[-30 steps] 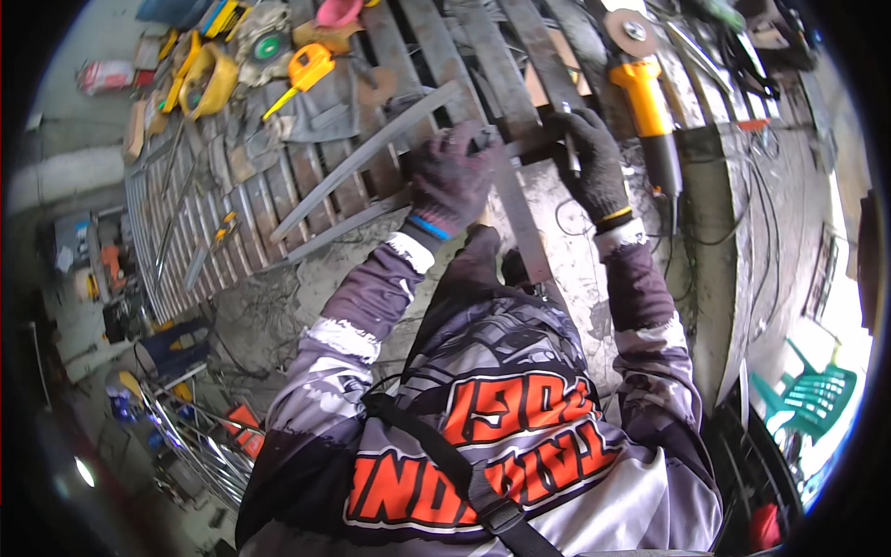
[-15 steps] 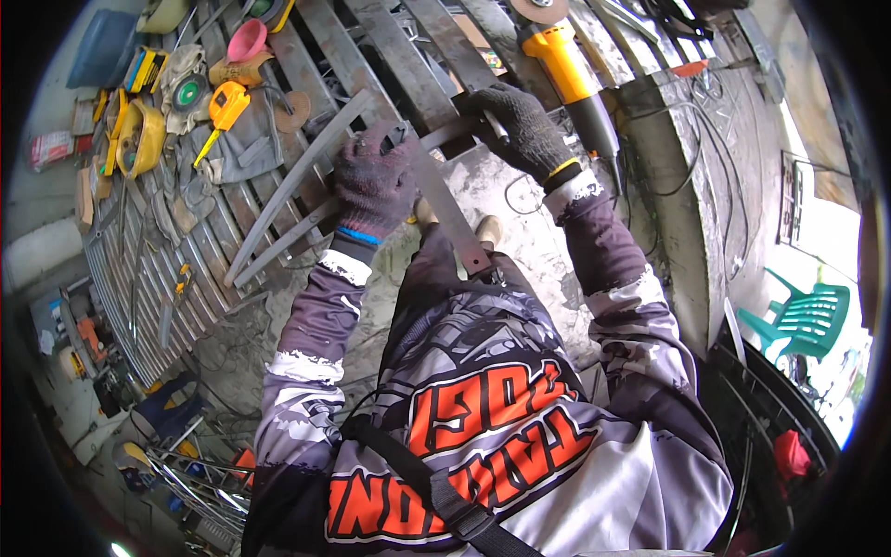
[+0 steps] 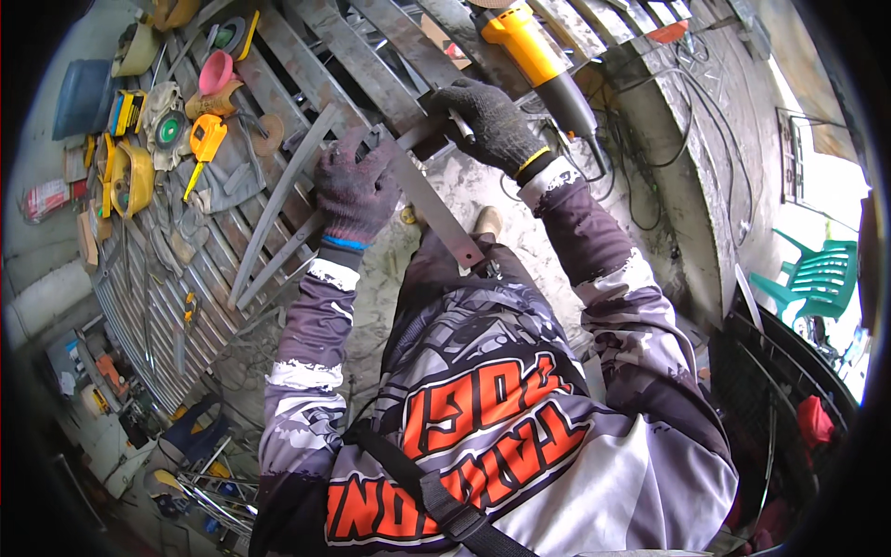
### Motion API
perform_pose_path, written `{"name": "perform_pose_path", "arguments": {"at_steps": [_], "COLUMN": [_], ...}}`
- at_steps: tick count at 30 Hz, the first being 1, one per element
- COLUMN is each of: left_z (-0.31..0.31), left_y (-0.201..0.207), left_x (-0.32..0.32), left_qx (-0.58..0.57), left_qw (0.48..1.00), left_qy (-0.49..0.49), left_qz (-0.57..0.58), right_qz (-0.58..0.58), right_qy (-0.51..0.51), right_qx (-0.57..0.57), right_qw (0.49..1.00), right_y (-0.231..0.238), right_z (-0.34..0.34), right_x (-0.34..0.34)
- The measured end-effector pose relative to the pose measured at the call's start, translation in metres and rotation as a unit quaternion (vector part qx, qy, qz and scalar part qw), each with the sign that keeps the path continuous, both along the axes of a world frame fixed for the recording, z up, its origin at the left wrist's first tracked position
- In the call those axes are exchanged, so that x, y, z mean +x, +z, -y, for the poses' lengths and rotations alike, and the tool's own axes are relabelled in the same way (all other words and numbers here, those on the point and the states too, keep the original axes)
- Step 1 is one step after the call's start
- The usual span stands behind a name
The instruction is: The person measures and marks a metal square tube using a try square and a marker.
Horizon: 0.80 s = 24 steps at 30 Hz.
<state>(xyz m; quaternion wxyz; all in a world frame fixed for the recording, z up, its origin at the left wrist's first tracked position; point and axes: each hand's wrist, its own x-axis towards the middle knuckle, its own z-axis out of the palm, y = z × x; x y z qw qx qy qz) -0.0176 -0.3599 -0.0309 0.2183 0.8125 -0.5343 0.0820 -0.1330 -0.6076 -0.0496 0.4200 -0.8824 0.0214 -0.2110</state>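
My left hand (image 3: 357, 190), in a dark knit glove with a blue cuff, is closed on a steel square (image 3: 429, 202) near its corner. One leg of the square slants down toward my lap; its other leg runs right toward my other hand. My right hand (image 3: 490, 128), in a dark glove with a yellow cuff, is closed around a slim pale pen-like stick (image 3: 461, 126) beside that leg. The stick's tip is too small to make out. Two long flat metal bars (image 3: 278, 212) lie at the left of my left hand.
A yellow angle grinder (image 3: 534, 56) lies beyond my right hand on the slatted metal bench (image 3: 320, 70). At left are a yellow tape measure (image 3: 206, 139), a pink cup (image 3: 215, 72) and grinding discs. Cables (image 3: 691, 111) hang at right, near a green plastic chair (image 3: 817, 278).
The whole view has shifted, so the bench and both hands appear a little farther left. Both hands keep their grips, and the square stays nearly in the same position against them.
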Motion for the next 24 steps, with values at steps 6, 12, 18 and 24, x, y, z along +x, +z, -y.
{"name": "perform_pose_path", "arguments": {"at_steps": [6, 12, 18, 24], "left_z": [-0.004, 0.005, 0.001, -0.001], "left_y": [0.001, 0.002, 0.003, 0.001], "left_x": [0.001, -0.010, -0.011, -0.003], "left_qx": [-0.008, -0.049, -0.035, -0.032], "left_qw": [1.000, 0.997, 0.997, 0.999], "left_qy": [0.017, 0.053, 0.065, 0.042], "left_qz": [0.018, 0.030, -0.005, 0.010], "right_qz": [0.006, -0.003, -0.035, -0.011], "right_qy": [0.008, 0.007, 0.025, 0.026], "right_qx": [0.015, 0.056, 0.015, 0.037], "right_qw": [1.000, 0.998, 0.999, 0.999], "right_y": [-0.003, 0.017, 0.027, 0.022], "right_z": [-0.006, -0.004, -0.006, -0.006], "right_x": [0.006, -0.006, -0.003, 0.001]}}
